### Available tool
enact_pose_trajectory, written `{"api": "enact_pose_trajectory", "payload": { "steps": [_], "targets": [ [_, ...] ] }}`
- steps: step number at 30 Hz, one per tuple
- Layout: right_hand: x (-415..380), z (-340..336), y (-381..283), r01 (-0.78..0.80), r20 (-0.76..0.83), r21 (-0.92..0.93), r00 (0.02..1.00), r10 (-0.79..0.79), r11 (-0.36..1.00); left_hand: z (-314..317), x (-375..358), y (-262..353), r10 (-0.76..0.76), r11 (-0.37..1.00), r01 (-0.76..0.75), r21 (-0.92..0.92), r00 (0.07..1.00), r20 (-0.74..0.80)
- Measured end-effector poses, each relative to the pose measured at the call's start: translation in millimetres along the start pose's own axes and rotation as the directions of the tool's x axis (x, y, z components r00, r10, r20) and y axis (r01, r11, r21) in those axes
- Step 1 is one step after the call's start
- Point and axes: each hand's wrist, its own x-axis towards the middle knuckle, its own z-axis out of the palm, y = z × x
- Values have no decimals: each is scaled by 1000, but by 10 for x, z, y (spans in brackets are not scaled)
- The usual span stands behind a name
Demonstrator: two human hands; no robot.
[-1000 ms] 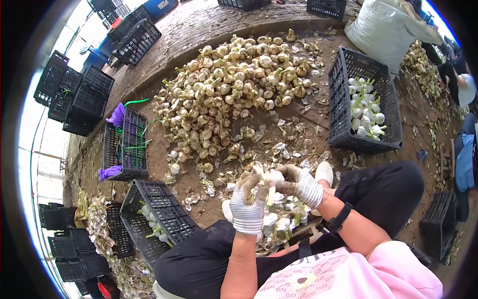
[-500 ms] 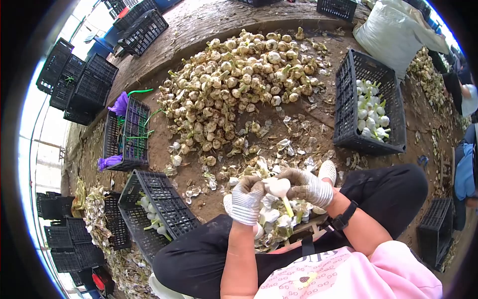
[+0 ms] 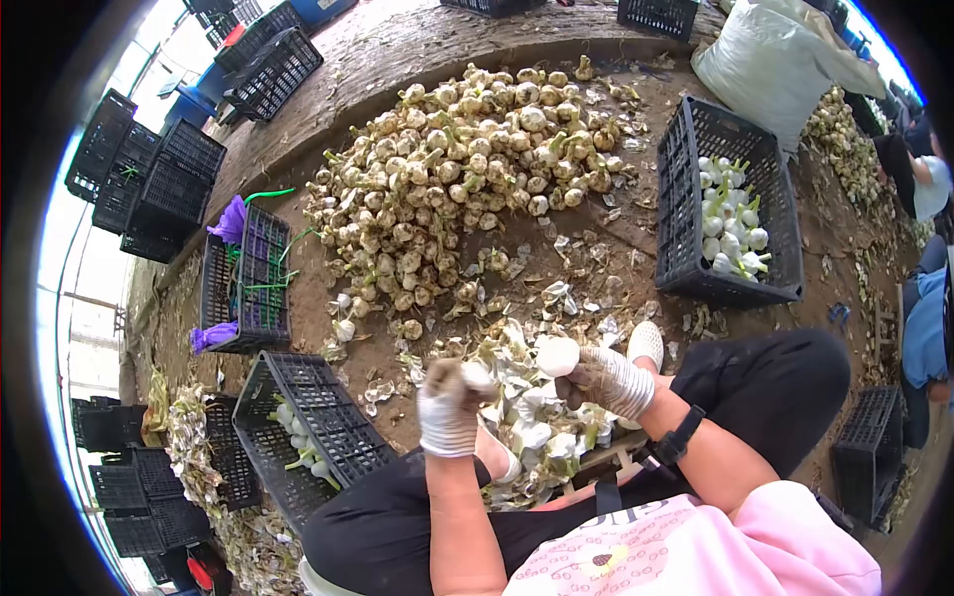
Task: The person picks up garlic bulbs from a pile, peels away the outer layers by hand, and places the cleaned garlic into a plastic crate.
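My right hand (image 3: 614,380), in a dirty white glove, grips a peeled-looking white garlic bulb (image 3: 557,357) at its fingertips. My left hand (image 3: 449,409), gloved too, is closed and apart from the bulb. A pale flap of garlic skin (image 3: 477,375) shows at its fingers. Below the hands, between my legs, lies a heap of loose garlic skins (image 3: 545,422). In front spreads a large pile of unpeeled, soil-stained garlic bulbs (image 3: 447,169).
A black crate (image 3: 785,266) of clean white bulbs stands at the right. Another crate (image 3: 333,412), tilted, holds several bulbs by my left knee. Further left is a crate (image 3: 260,288) with purple netting. A white sack (image 3: 760,70) and a person in blue (image 3: 926,328) are at the right.
My hands have parted. The left moved away to the left with a flap of skin, while the right kept the bulb, whose green stem no longer shows. The view shifted slightly.
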Motion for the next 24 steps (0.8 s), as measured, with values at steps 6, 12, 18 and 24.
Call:
{"api": "enact_pose_trajectory", "payload": {
  "steps": [6,12,18,24],
  "targets": [
    [-23,-270,-298,286,-192,494,957,-218,821,-211,81,-716,-7,167,-132,977,991,135],
    [33,-278,-329,234,-104,262,971,-214,936,-746,805,-752,356,332,-40,942,930,-86],
    [269,-354,-42,-51,-217,30,975,56,998,-823,1877,-624,294,15,274,962,918,-266],
    [422,-562,82,-149,-392,-107,915,96,983,-1049,2686,-1079,184,-42,330,943,930,-318]
  ]
}}
